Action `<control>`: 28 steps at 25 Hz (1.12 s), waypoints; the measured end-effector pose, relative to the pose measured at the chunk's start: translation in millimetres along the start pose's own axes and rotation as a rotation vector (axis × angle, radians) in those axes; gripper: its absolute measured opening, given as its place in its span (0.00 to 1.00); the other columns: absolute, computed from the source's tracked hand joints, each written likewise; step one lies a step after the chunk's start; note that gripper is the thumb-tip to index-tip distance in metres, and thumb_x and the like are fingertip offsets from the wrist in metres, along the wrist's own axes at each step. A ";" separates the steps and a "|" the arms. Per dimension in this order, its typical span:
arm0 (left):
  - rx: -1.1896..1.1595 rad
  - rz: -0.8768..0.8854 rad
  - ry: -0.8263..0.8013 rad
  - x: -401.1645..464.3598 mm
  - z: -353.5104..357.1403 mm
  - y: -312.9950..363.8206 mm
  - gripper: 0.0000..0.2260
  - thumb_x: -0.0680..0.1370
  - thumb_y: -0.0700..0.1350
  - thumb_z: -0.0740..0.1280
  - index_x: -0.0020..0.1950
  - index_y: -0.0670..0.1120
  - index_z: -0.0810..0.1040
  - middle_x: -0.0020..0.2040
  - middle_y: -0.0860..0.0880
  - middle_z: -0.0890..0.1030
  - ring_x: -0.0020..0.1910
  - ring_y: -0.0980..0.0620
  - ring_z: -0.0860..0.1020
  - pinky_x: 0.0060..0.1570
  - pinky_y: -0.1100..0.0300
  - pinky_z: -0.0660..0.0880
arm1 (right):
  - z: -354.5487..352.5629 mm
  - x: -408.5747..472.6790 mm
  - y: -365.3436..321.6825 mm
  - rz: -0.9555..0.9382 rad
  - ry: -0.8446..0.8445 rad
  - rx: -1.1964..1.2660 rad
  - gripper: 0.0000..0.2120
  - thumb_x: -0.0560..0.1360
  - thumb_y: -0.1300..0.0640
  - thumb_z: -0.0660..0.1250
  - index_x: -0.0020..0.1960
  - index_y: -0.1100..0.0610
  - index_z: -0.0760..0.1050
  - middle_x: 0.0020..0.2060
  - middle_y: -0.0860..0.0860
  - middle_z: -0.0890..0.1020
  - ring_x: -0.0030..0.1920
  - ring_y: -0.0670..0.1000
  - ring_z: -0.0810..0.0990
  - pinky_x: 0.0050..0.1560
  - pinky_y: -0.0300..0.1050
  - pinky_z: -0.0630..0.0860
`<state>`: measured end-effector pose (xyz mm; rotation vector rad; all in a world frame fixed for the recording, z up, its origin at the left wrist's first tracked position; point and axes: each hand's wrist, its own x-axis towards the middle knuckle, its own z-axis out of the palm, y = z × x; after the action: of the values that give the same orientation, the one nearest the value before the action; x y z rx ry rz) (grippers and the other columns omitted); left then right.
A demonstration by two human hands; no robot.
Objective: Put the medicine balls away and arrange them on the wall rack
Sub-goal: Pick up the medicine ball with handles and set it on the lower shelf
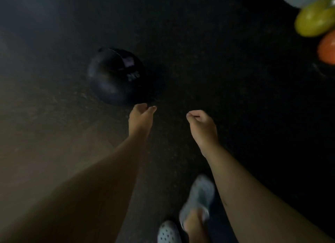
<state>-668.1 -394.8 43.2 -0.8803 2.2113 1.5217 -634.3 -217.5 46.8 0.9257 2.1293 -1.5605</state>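
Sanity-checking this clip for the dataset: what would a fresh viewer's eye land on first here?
Two bare forearms reach down the middle, the left hand and right hand both empty with fingers loosely curled. Just beyond the left hand, a black medicine ball sits on the dark floor, barely standing out from it. The brightest colour is at the right edge: a yellow ball with an orange ball just below it.

The orange ball (327, 50) is cut off by the right edge, as is the blurred yellow ball (314, 19) above it. The black medicine ball (114, 75) merges into the dark floor (217, 61); its pale label is unreadable. The grey shoe (199, 197) is motion-blurred, and the white clog (167, 232) is cropped at the bottom.
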 end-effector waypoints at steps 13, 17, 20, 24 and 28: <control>0.030 -0.216 0.240 334.7 -158.9 81.2 0.33 0.79 0.60 0.71 0.79 0.45 0.71 0.77 0.40 0.72 0.74 0.37 0.75 0.72 0.38 0.75 | 250.6 250.8 -194.5 0.075 -0.125 -0.147 0.23 0.82 0.41 0.62 0.72 0.50 0.74 0.69 0.54 0.77 0.61 0.55 0.78 0.53 0.50 0.74; 0.015 -0.324 0.176 412.3 -166.3 49.5 0.34 0.77 0.68 0.68 0.75 0.46 0.75 0.73 0.41 0.77 0.70 0.38 0.78 0.73 0.40 0.75 | 290.6 314.5 -183.8 0.187 -0.081 -0.137 0.29 0.81 0.35 0.60 0.75 0.51 0.74 0.71 0.54 0.77 0.65 0.57 0.78 0.63 0.53 0.74; -0.081 -0.409 0.131 444.7 -169.3 31.7 0.38 0.71 0.73 0.70 0.72 0.49 0.79 0.69 0.45 0.82 0.65 0.43 0.81 0.70 0.43 0.77 | 304.0 340.1 -173.1 0.338 -0.089 -0.013 0.31 0.80 0.34 0.62 0.74 0.53 0.76 0.54 0.49 0.80 0.50 0.52 0.77 0.52 0.46 0.71; -0.182 -0.492 0.095 470.6 -172.4 25.8 0.44 0.61 0.77 0.73 0.70 0.52 0.82 0.67 0.48 0.84 0.63 0.43 0.83 0.69 0.44 0.78 | 315.3 341.3 -161.6 0.468 -0.155 0.135 0.36 0.77 0.29 0.64 0.74 0.52 0.75 0.49 0.47 0.82 0.44 0.47 0.77 0.41 0.45 0.70; -0.207 -0.505 0.048 467.9 -176.3 29.6 0.46 0.61 0.76 0.72 0.73 0.54 0.79 0.68 0.47 0.84 0.63 0.42 0.84 0.68 0.42 0.79 | 321.3 330.4 -168.6 0.463 -0.131 0.311 0.34 0.77 0.31 0.65 0.74 0.51 0.76 0.69 0.51 0.81 0.62 0.52 0.81 0.63 0.50 0.74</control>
<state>-1028.5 -693.7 -134.8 -1.4211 1.6924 1.4946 -1021.9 -449.7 -144.7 1.2674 1.4675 -1.6672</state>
